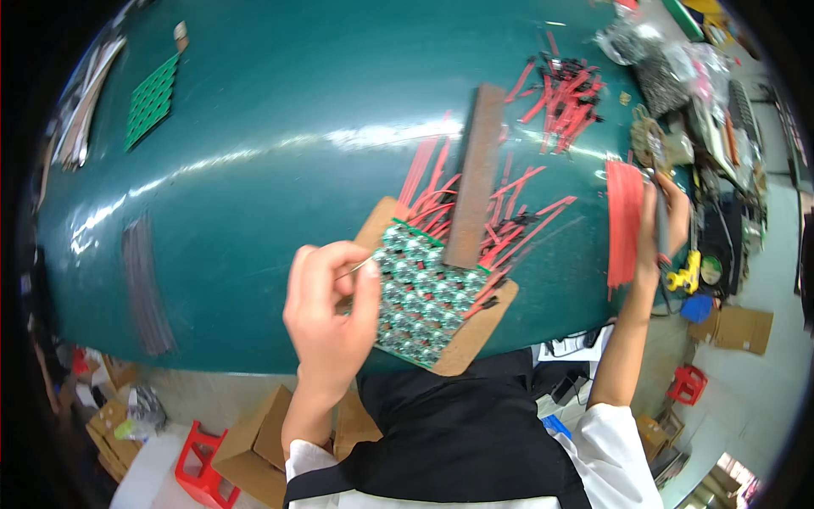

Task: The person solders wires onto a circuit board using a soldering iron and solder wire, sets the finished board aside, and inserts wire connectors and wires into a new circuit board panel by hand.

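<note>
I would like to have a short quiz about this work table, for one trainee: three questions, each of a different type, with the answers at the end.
1. Multiple choice: What does the left hand pinch?
a) a screwdriver
b) a thin wire
c) a roll of tape

2. True or false: The brown bar lies partly over the loose red wires.

3. Fill the gap: The neat bundle of red strips lies on the ____ side of the right hand.

Key: 1. b; 2. true; 3. left
</note>
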The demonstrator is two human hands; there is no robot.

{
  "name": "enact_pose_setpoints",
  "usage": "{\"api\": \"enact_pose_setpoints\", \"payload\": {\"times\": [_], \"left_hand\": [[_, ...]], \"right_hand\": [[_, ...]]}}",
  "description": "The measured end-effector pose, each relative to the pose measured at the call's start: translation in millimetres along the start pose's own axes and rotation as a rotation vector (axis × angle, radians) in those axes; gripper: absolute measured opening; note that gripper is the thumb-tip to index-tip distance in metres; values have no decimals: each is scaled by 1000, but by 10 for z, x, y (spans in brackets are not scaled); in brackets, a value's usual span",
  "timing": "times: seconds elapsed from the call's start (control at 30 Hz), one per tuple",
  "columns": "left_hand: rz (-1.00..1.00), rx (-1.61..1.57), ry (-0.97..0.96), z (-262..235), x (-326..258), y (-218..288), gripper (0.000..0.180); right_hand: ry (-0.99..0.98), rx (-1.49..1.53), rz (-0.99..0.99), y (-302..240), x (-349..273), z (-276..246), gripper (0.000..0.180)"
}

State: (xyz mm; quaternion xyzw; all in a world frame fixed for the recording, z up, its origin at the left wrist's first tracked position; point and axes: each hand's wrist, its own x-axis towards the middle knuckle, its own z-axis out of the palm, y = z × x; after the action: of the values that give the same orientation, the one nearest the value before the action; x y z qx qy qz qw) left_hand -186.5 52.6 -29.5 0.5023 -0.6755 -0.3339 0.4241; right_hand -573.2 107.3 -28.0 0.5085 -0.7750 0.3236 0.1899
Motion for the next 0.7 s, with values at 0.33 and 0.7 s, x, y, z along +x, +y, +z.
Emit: {"api": "enact_pose_setpoints", "payload": {"times": [0.33,0.7], "left_hand": [[-49,-16,-73,31,15,-74,8],[-7,-2,-116,41,20,-132,11]], "right_hand": [[-479,1028,-78,-1740,-802,-300,14],[-405,1058,-79,-1756,-891,-118,18]]}}
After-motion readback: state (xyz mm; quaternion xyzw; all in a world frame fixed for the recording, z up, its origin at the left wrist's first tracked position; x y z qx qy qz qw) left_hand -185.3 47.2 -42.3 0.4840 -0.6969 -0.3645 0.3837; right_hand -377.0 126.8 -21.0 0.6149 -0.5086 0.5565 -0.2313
